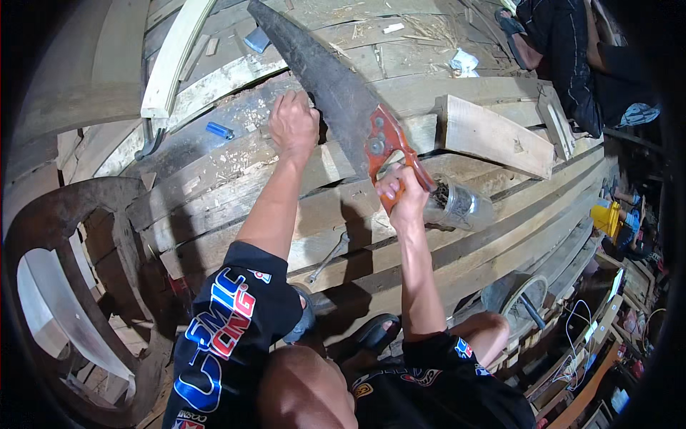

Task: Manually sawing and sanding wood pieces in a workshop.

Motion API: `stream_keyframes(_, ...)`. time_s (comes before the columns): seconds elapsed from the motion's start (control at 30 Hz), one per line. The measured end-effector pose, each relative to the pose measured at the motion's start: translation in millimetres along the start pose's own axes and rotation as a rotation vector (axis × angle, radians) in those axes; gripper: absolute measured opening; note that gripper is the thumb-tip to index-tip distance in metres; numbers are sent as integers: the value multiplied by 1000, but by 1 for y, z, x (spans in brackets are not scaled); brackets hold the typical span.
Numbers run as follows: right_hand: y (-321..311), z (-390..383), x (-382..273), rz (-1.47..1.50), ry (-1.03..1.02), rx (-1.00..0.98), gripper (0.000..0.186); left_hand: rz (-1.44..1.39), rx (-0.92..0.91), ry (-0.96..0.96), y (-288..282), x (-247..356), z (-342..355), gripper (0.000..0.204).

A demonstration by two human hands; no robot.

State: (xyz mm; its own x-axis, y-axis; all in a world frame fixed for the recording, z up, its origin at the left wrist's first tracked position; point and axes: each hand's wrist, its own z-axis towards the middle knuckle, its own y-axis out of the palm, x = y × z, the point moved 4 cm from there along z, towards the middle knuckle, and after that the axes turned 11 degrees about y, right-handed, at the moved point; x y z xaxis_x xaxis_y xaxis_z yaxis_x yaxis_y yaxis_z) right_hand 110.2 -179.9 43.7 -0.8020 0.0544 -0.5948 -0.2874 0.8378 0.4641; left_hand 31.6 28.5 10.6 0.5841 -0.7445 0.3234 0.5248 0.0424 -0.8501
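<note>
A handsaw [321,79] with a broad dark blade and an orange-red handle is in my right hand [406,194]. My fingers wrap round its grip, and the blade slants up and to the left, its tip toward the top edge. To the left of the blade, my left hand [294,123] is closed in a fist over the worn boards. Whatever its fingers hold, if anything, is hidden; a dark shape shows just beside the knuckles. A small blue tool or handle [219,130] lies on the board left of this fist.
A pale wooden block [496,136] and a clear jar of small dark pieces [457,204] lie at right. A wrench [330,256] rests on the slats before me. At left stands a curved wooden frame [28,207]. Another person's legs [561,57] show at top right.
</note>
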Motion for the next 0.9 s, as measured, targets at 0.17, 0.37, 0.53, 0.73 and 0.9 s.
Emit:
stream_keyframes(0.17, -7, 5, -5, 109, 206, 73, 4, 5, 23, 44, -6, 1, -1, 9)
stream_keyframes(0.37, -4, -4, -12, 67, 160, 20, 14, -60, -28, -37, -3, 2, 0, 13)
stream_keyframes(0.53, -4, -10, -1, 31, 84, -75, 9, -44, 31, -3, -2, 5, 0, 10)
stream_keyframes(0.73, -1, -7, 16, -9, 16, -180, 6, -8, 52, 15, -1, 2, 1, 7)
stream_keyframes(0.9, -4, -6, 11, 22, 44, -163, 13, 2, 47, -18, 0, 4, 0, 5)
